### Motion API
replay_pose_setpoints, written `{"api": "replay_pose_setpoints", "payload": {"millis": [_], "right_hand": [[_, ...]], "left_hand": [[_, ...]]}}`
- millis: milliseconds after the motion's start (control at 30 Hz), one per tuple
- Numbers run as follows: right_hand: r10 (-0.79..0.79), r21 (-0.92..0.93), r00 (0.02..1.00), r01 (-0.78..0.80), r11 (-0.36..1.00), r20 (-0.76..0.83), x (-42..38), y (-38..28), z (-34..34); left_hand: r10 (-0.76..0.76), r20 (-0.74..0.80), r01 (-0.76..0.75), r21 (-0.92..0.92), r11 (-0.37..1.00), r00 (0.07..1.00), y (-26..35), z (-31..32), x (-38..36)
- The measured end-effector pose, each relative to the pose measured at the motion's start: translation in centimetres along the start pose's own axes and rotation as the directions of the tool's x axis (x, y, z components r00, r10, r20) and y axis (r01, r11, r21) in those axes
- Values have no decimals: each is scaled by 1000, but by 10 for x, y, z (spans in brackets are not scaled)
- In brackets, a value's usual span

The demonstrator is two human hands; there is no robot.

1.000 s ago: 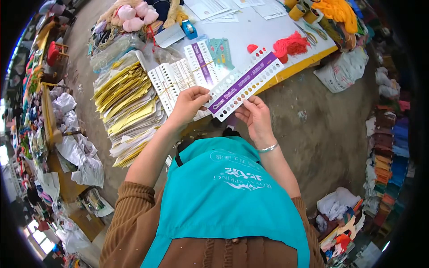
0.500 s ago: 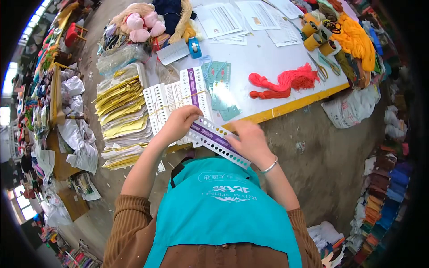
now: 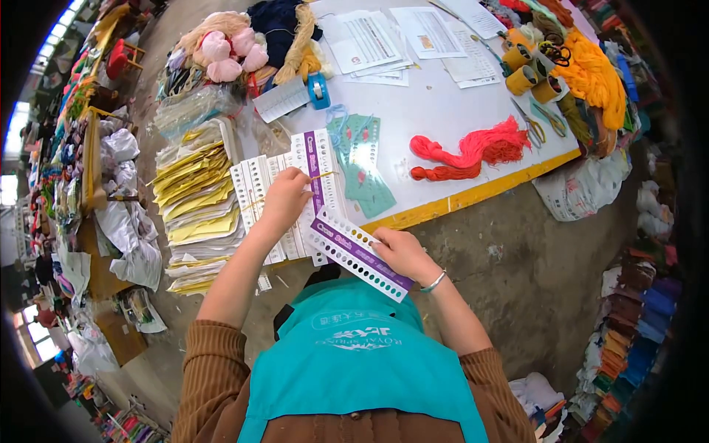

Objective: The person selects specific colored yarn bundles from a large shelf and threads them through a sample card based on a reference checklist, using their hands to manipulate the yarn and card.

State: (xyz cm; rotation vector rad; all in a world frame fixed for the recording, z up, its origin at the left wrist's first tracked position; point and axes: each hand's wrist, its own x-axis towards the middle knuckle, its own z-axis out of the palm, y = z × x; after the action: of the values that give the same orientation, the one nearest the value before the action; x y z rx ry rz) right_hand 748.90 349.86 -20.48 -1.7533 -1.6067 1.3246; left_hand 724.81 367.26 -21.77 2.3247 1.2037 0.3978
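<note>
My right hand (image 3: 405,255) holds a white and purple punched card (image 3: 358,255) by its right side, in front of the table's edge. The card slants down to the right, above the teal apron (image 3: 347,325). My left hand (image 3: 286,198) is over the bundled punched cards (image 3: 255,188) at the table's left front, its fingers closed at the yellow band (image 3: 323,176). What is between those fingers is hidden. Green translucent cards (image 3: 363,159) lie just right of the bundle.
Stacked yellow and white papers (image 3: 196,184) stand at the left. Red yarn (image 3: 473,151) lies on the white table (image 3: 436,96). Farther back are a blue tape dispenser (image 3: 318,90), printed sheets (image 3: 362,37), scissors (image 3: 530,125) and orange yarn (image 3: 594,70).
My left hand has let go of the punched card and moved up and left onto the bundle. My right hand has closed on the card, which now sits slightly lower.
</note>
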Motion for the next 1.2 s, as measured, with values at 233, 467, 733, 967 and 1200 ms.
{"api": "replay_pose_setpoints", "payload": {"millis": [233,467,733,967,1200], "right_hand": [[52,23,998,-52,998,26,3,-14,11],[67,29,998,-67,997,-11,19,-16,30],[172,175,978,-151,973,-114,34,-1,54],[214,314,968,-164,935,-130,58,11,61],[392,675,902,-178,716,-178,69,6,73]], "left_hand": [[-20,29,20,-21,1000,999,-21,17,9],[-41,119,40,7,999,992,-22,15,25],[-45,298,52,-17,998,954,-40,6,35],[-56,353,142,-220,965,934,-55,5,42],[-56,524,298,-390,871,850,-64,-5,42]]}}
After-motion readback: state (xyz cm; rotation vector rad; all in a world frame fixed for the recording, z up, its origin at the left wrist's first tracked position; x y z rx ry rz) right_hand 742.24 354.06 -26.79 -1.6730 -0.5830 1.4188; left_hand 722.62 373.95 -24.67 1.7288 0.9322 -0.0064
